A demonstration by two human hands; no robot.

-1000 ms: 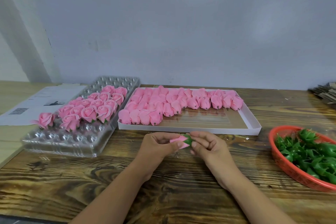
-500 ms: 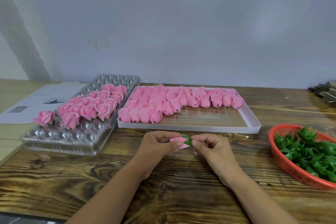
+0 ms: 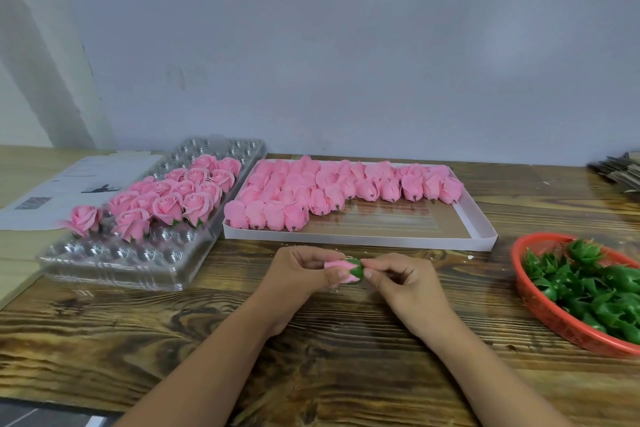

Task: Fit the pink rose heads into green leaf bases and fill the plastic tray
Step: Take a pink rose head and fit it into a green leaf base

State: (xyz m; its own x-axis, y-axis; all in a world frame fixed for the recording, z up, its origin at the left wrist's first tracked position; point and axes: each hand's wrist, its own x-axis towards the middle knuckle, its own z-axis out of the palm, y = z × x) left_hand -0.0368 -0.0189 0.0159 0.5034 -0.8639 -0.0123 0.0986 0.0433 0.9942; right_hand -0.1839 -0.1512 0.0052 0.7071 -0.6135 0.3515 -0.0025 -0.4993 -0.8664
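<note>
Lying crosswise between the hands, the rose head (image 3: 337, 267) was pinched by the left hand (image 3: 298, 274); right hand (image 3: 405, 282) fingers (image 3: 372, 267) curled, pinching the leaf base (image 3: 356, 271).

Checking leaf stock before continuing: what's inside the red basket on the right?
The red basket holds a heap of green leaf bases, piled loosely. Its floor is covered by them, and its right part runs out of frame.

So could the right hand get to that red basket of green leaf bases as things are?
Probably yes: the red basket sits open-topped on the right hand's side, with bare table between. But that hand now pinches the leaf base, so it must finish first.
</note>
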